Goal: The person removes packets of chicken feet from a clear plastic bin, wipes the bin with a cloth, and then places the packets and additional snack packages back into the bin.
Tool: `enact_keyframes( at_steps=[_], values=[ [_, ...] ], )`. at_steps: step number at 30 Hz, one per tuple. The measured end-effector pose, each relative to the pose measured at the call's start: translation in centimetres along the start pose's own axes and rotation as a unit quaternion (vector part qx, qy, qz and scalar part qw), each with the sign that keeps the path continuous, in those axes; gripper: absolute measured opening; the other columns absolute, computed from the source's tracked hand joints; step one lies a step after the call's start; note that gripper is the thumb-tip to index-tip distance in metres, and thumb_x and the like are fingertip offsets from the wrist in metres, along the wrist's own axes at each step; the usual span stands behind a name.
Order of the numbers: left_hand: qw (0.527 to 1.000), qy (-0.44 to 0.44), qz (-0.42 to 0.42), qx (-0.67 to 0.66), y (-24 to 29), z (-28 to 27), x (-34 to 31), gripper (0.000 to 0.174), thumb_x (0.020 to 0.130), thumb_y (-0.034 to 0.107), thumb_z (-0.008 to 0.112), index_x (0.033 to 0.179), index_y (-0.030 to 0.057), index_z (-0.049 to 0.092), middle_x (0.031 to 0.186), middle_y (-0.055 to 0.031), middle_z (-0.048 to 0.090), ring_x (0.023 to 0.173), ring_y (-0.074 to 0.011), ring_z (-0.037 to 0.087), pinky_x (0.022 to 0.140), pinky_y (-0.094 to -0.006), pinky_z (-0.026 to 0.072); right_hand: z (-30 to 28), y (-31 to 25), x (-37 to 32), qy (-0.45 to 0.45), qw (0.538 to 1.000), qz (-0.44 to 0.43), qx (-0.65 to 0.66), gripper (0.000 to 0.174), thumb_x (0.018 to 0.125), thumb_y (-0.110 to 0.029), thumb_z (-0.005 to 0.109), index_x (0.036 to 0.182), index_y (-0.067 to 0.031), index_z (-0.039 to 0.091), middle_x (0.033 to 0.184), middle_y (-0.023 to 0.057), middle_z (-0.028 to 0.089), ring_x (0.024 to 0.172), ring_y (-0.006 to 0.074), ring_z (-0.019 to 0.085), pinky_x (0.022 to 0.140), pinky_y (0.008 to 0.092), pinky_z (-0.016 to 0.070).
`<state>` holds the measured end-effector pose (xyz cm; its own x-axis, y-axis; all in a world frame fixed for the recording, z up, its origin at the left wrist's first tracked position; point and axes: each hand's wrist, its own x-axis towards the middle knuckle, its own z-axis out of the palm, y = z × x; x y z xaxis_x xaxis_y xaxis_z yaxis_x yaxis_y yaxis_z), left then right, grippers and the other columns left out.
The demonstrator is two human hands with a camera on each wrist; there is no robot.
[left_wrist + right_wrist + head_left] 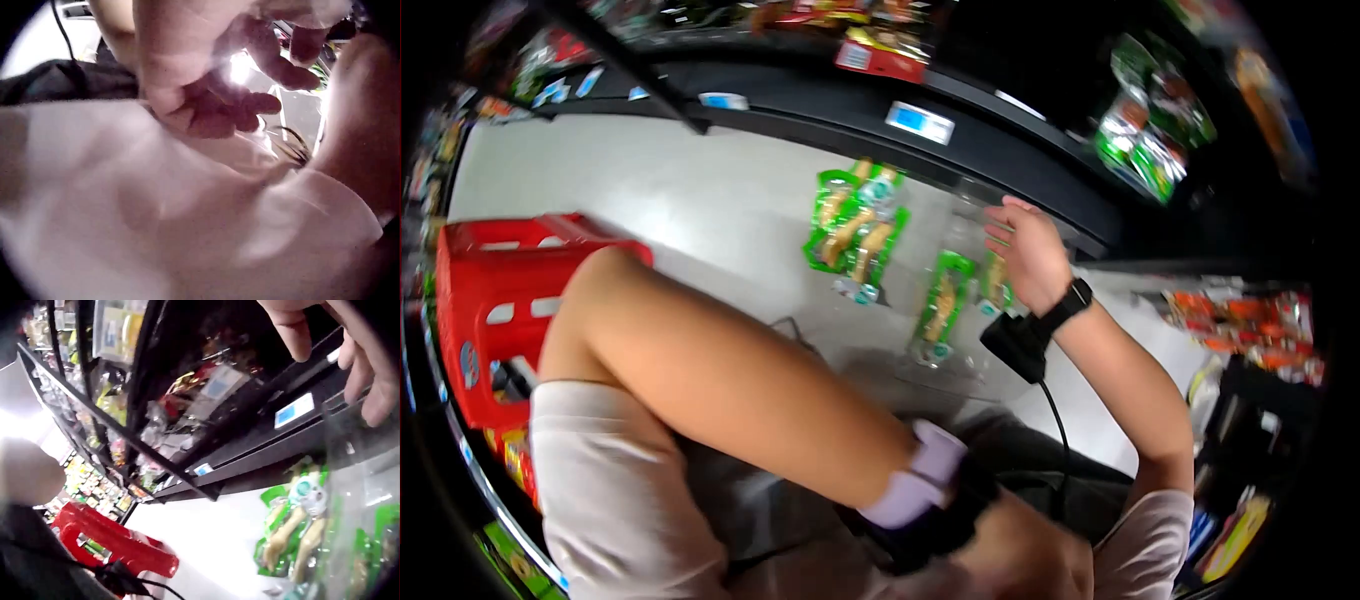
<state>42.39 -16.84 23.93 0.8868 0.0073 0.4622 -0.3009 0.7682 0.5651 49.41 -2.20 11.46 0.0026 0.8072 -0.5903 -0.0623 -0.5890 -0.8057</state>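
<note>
My right hand (1032, 255) is over the far end of a clear plastic container (965, 225), holding nothing, its fingers loosely bent. In the right wrist view its fingers (369, 381) and thumb stand apart above the container's clear wall. Inside the container lie green-edged packs (940, 310) of pale, long food pieces. Left of it, more such packs (860, 225) lie together on the floor. My left arm is bent across the front, and my left hand (1025, 540) is close to my body. Its fingers (294, 72) hang loosely curled with nothing in them, beside pale cloth (156, 206).
A red shopping basket (475, 260) stands at the left on the pale floor (700, 190). Black shelving (790, 95) with price labels (920, 122) and bagged goods runs across the front. Orange-red packets (1240, 320) fill a display at the right. A cable (1055, 415) hangs from the right wrist.
</note>
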Motion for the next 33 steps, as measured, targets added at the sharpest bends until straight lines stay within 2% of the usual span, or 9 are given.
enact_keyframes(
  at_steps=[4, 7, 9, 13, 19, 24, 26, 27, 33],
  values=[
    [0.935, 0.309, -0.163, 0.068, -1.4, -5.7, -3.5, 0.028, 0.083, 0.029, 0.056, 0.086, 0.0017, 0.06, 0.077, -0.003, 0.06, 0.07, -0.0102, 0.056, 0.064, -0.0235, 0.0459, -5.8, 5.7, 3.2, -0.01, 0.996, 0.081, -0.036, 0.007, 0.074, -0.007, 0.054, 0.081, -0.0033, 0.053, 0.081, 0.0082, 0.054, 0.068, 0.0166, 0.052, 0.053, 0.0329, 0.0417],
    [0.731, 0.485, -0.255, 0.407, -5.8, -12.2, -9.6, 0.02, 0.082, 0.024, 0.051, 0.083, 0.0048, 0.054, 0.073, -0.0038, 0.054, 0.069, -0.0137, 0.053, 0.061, -0.0296, 0.043, -6.2, 10.6, 5.7, 0.173, 0.948, 0.092, -0.252, 0.026, 0.067, -0.012, 0.063, 0.087, 0.0021, 0.056, 0.08, 0.011, 0.056, 0.065, 0.0223, 0.055, 0.057, 0.0345, 0.0471],
    [0.644, 0.706, -0.294, -0.021, -4.8, -11.6, -9.1, 0.017, 0.082, 0.026, 0.051, 0.083, 0.0088, 0.051, 0.077, 0.0004, 0.053, 0.069, -0.0116, 0.052, 0.061, -0.0257, 0.0405, -4.9, 9.8, 4.3, 0.208, 0.914, 0.119, -0.327, 0.058, 0.06, -0.018, 0.07, 0.108, 0.0065, 0.05, 0.101, 0.019, 0.054, 0.09, 0.0303, 0.057, 0.078, 0.0361, 0.048],
    [0.656, 0.667, -0.343, 0.084, -5.9, -11.9, -9.4, 0.02, 0.082, 0.023, 0.051, 0.092, 0.0056, 0.05, 0.085, -0.002, 0.052, 0.077, -0.0116, 0.051, 0.066, -0.0261, 0.0427, -2.8, 10.5, 4.4, 0.173, 0.844, 0.233, -0.452, 0.067, 0.066, -0.018, 0.062, 0.124, -0.0016, 0.033, 0.127, 0.0202, 0.033, 0.113, 0.0354, 0.041, 0.095, 0.0416, 0.0353],
    [0.644, 0.666, -0.348, 0.144, -6.4, -11.6, -10.0, 0.025, 0.081, 0.019, 0.052, 0.098, 0.0015, 0.049, 0.089, -0.0045, 0.052, 0.078, -0.0127, 0.052, 0.066, -0.0259, 0.0439, -4.3, 13.1, 3.3, 0.148, 0.836, 0.143, -0.509, 0.061, 0.07, -0.021, 0.061, 0.121, -0.0029, 0.031, 0.119, 0.0183, 0.044, 0.113, 0.0329, 0.041, 0.098, 0.0429, 0.0276],
    [0.618, 0.764, -0.107, 0.153, -3.7, -10.6, -9.1, 0.015, 0.082, 0.014, 0.049, 0.089, 0.0021, 0.053, 0.066, -0.0035, 0.052, 0.055, -0.0116, 0.05, 0.052, -0.0235, 0.0406, -5.3, 13.0, 3.0, 0.112, 0.872, 0.154, -0.452, 0.057, 0.073, -0.024, 0.06, 0.117, 0.0042, 0.037, 0.11, 0.0204, 0.056, 0.107, 0.0361, 0.05, 0.096, 0.0455, 0.0309],
    [0.597, 0.772, -0.059, 0.212, -2.3, -10.9, -9.7, 0.013, 0.082, 0.014, 0.048, 0.086, 0.0024, 0.054, 0.062, -0.0029, 0.051, 0.051, -0.0112, 0.047, 0.049, -0.0233, 0.0377, -6.6, 15.6, 5.2, -0.01, 0.887, 0.167, -0.431, 0.046, 0.073, -0.03, 0.061, 0.099, 0.007, 0.053, 0.098, 0.021, 0.061, 0.097, 0.0323, 0.058, 0.086, 0.0416, 0.042],
    [0.571, 0.775, -0.009, 0.271, -1.9, -11.3, -10.3, 0.013, 0.082, 0.014, 0.048, 0.084, 0.0028, 0.054, 0.058, -0.0022, 0.049, 0.048, -0.0108, 0.045, 0.045, -0.023, 0.0349, -6.4, 16.2, 4.6, 0.029, 0.904, 0.067, -0.421, 0.026, 0.069, -0.018, 0.066, 0.062, 0.0049, 0.058, 0.056, 0.0104, 0.055, 0.048, 0.0155, 0.052, 0.042, 0.0321, 0.0387],
    [0.512, 0.826, 0.003, 0.236, -2.1, -13.5, -13.1, 0.015, 0.082, 0.016, 0.049, 0.079, 0.0019, 0.052, 0.056, -0.0023, 0.045, 0.046, -0.0108, 0.041, 0.044, -0.0245, 0.031, -4.8, 16.8, 2.6, -0.023, 0.895, 0.111, -0.432, 0.035, 0.067, -0.03, 0.07, 0.07, 0.003, 0.061, 0.061, 0.0109, 0.059, 0.054, 0.0176, 0.056, 0.049, 0.0324, 0.0433]
  ],
)
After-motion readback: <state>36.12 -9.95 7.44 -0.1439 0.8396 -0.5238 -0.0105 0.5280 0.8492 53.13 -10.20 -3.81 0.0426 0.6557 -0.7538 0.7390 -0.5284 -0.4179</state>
